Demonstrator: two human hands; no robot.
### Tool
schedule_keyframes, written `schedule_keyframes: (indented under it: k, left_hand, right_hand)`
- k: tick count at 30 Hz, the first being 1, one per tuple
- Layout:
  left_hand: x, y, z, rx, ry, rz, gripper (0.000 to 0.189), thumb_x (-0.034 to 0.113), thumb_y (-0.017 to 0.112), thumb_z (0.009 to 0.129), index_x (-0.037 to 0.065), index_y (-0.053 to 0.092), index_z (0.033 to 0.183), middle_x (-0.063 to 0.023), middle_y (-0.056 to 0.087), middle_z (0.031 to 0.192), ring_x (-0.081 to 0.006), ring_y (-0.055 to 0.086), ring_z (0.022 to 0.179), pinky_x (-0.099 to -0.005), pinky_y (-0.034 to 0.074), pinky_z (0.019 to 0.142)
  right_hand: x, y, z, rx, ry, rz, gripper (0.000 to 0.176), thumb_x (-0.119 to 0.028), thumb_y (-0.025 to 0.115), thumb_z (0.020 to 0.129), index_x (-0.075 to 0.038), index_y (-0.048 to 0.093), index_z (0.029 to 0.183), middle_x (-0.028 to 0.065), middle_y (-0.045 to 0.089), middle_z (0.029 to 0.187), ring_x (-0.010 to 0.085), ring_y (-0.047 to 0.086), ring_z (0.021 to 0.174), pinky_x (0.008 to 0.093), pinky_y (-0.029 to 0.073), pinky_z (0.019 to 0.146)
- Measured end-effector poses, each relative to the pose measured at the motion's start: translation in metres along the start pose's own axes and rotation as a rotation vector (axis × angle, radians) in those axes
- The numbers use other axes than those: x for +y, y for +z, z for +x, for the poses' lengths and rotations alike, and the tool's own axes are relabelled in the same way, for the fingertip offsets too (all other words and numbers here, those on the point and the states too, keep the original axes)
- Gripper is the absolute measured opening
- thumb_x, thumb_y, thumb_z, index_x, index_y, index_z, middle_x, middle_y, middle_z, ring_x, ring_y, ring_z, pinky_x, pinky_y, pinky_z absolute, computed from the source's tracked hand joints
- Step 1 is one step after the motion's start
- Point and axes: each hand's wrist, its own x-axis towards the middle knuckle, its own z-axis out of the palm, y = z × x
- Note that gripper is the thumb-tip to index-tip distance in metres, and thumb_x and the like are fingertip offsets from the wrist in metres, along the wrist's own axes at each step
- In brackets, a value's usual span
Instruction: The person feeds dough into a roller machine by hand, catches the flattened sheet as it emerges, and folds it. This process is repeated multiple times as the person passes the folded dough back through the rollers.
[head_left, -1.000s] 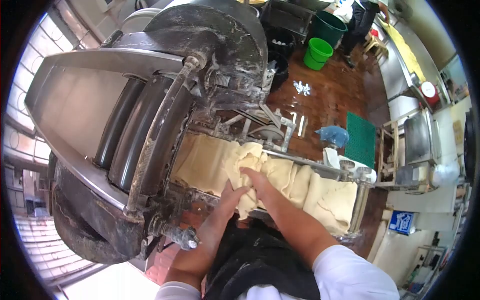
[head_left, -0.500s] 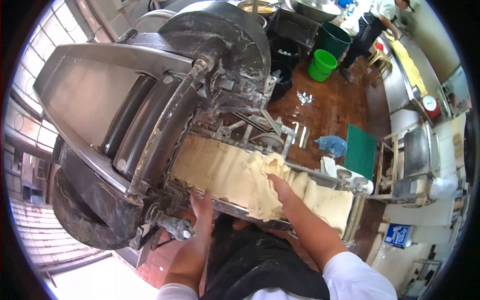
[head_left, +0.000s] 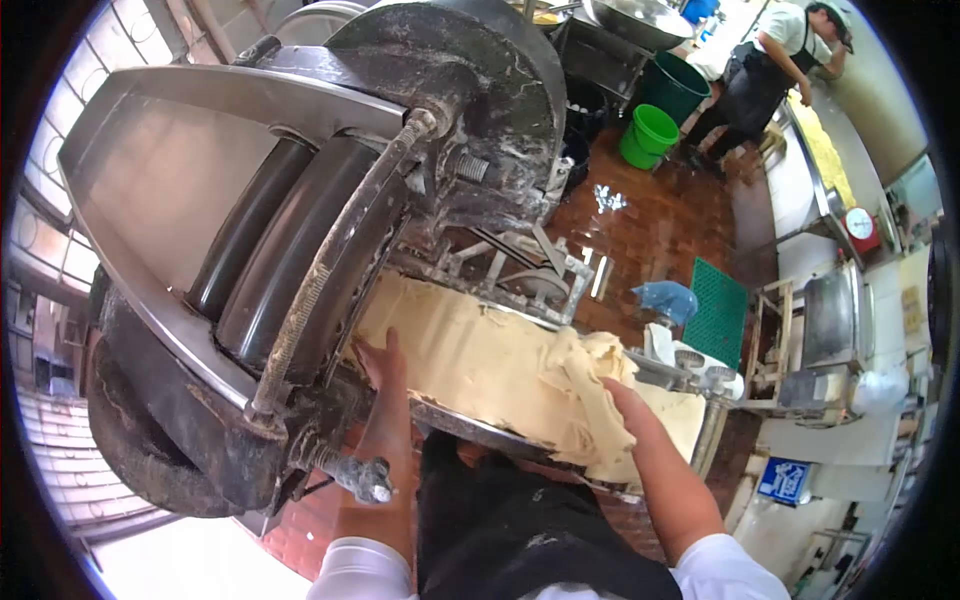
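A long pale dough sheet (head_left: 480, 350) lies on the conveyor bed (head_left: 480, 428) of a dough sheeter (head_left: 300, 230), coming out below its dark rollers (head_left: 300, 260). Close to the rollers, my left hand (head_left: 385, 362) rests at the sheet's near edge with thumb and fingers apart, holding nothing. Farther right, my right hand (head_left: 624, 408) grips the gathered, crumpled folds of the dough; its fingers are partly hidden by them. A flatter stretch of dough reaches the bed's right end.
A threaded adjusting rod with a knob (head_left: 372, 480) juts out near my left forearm. Beyond the machine stand a green bucket (head_left: 648, 137), a green mat (head_left: 717, 310) and a scale (head_left: 860, 226). A co-worker (head_left: 775, 80) bends over a side counter holding yellow dough.
The gathered folds and my right hand have shifted right, leaving a longer flat stretch of dough by the rollers. My left hand has moved up onto the sheet's edge. The co-worker's posture has changed.
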Motion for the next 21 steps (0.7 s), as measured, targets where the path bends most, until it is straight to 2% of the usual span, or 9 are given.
schedule_keyframes:
  k: [3, 6, 7, 9, 11, 13, 15, 20, 21]
  left_hand:
    - [-0.196, 0.114, 0.098, -0.203, 0.202, 0.242, 0.081, 0.041, 0.065, 0.082, -0.006, 0.031, 0.139, -0.0268, 0.042, 0.136, -0.0422, 0.042, 0.125, -0.0467, 0.039, 0.103]
    - [-0.048, 0.05, 0.023, 0.011, -0.479, -0.268, 0.079, 0.041, 0.066, 0.081, -0.005, 0.036, 0.137, -0.0247, 0.051, 0.128, -0.0401, 0.052, 0.115, -0.0457, 0.046, 0.095]
    - [-0.057, 0.052, 0.026, 0.013, -0.48, -0.272, 0.079, 0.041, 0.066, 0.081, -0.005, 0.036, 0.137, -0.0247, 0.051, 0.128, -0.0401, 0.052, 0.115, -0.0457, 0.046, 0.095]
    - [-0.085, 0.061, 0.032, -0.247, 0.089, 0.662, 0.069, 0.04, 0.065, 0.083, 0.002, 0.042, 0.136, -0.0238, 0.056, 0.121, -0.0347, 0.058, 0.108, -0.0408, 0.049, 0.089]
    - [-0.047, 0.03, 0.018, -0.341, 0.154, 0.76, 0.062, 0.037, 0.064, 0.085, 0.007, 0.044, 0.136, -0.0218, 0.058, 0.117, -0.0311, 0.061, 0.101, -0.0389, 0.05, 0.083]
    - [-0.024, 0.021, 0.017, -0.424, 0.218, 0.857, 0.056, 0.034, 0.063, 0.086, 0.011, 0.046, 0.135, -0.0197, 0.061, 0.112, -0.0275, 0.063, 0.095, -0.037, 0.052, 0.076]
    - [-0.02, 0.022, 0.023, -0.289, -0.851, -0.596, 0.049, 0.028, 0.065, 0.086, 0.013, 0.048, 0.129, -0.0119, 0.062, 0.099, -0.021, 0.062, 0.077, -0.0365, 0.051, 0.059]
    - [-0.046, 0.02, 0.01, -0.303, -0.69, -0.629, 0.039, 0.024, 0.069, 0.082, 0.007, 0.052, 0.113, -0.0067, 0.056, 0.088, -0.0145, 0.053, 0.06, -0.0315, 0.043, 0.043]
    - [-0.046, 0.017, 0.005, -0.336, -0.622, -0.642, 0.036, 0.023, 0.069, 0.082, 0.006, 0.053, 0.109, -0.0066, 0.055, 0.087, -0.0133, 0.051, 0.058, -0.0297, 0.042, 0.042]
  right_hand:
    - [-0.003, -0.023, -0.006, -0.018, 0.011, 0.032, 0.032, -0.028, 0.058, 0.089, -0.005, 0.063, 0.111, 0.0092, 0.07, 0.092, 0.0204, 0.069, 0.076, 0.0359, 0.058, 0.067]
    - [0.006, -0.041, -0.002, 0.058, 0.005, -0.015, 0.034, -0.029, 0.058, 0.09, -0.003, 0.063, 0.11, 0.0096, 0.07, 0.093, 0.0207, 0.069, 0.076, 0.0353, 0.058, 0.067]
    - [0.007, -0.043, 0.0, 0.104, -0.027, -0.071, 0.035, -0.03, 0.058, 0.09, -0.002, 0.063, 0.11, 0.0099, 0.07, 0.092, 0.0206, 0.069, 0.075, 0.0348, 0.058, 0.067]
    - [0.0, -0.025, -0.01, 0.192, -0.032, -0.124, 0.037, -0.033, 0.059, 0.089, -0.001, 0.063, 0.108, 0.0099, 0.07, 0.092, 0.0203, 0.069, 0.076, 0.0356, 0.057, 0.067]
    - [-0.005, -0.018, -0.017, 0.283, -0.036, -0.171, 0.04, -0.036, 0.06, 0.088, -0.001, 0.064, 0.106, 0.01, 0.07, 0.092, 0.02, 0.068, 0.076, 0.0365, 0.056, 0.068]
    - [-0.013, -0.021, -0.019, 0.445, -0.085, -0.606, 0.047, -0.044, 0.062, 0.084, 0.001, 0.066, 0.1, 0.0131, 0.069, 0.09, 0.0225, 0.067, 0.079, 0.0406, 0.052, 0.072]
    - [-0.01, -0.047, -0.001, 0.518, -0.24, -0.821, 0.043, -0.043, 0.063, 0.083, -0.001, 0.066, 0.092, 0.0121, 0.068, 0.09, 0.0251, 0.065, 0.08, 0.0406, 0.05, 0.071]
    - [-0.008, -0.003, -0.009, 0.882, -0.752, -1.43, 0.04, -0.037, 0.066, 0.078, 0.002, 0.064, 0.082, 0.0176, 0.065, 0.093, 0.0356, 0.062, 0.086, 0.0433, 0.048, 0.074]
    - [-0.006, 0.0, -0.003, 0.919, -0.787, -1.474, 0.044, -0.039, 0.064, 0.077, 0.003, 0.064, 0.09, 0.0212, 0.061, 0.107, 0.036, 0.06, 0.096, 0.0424, 0.048, 0.081]
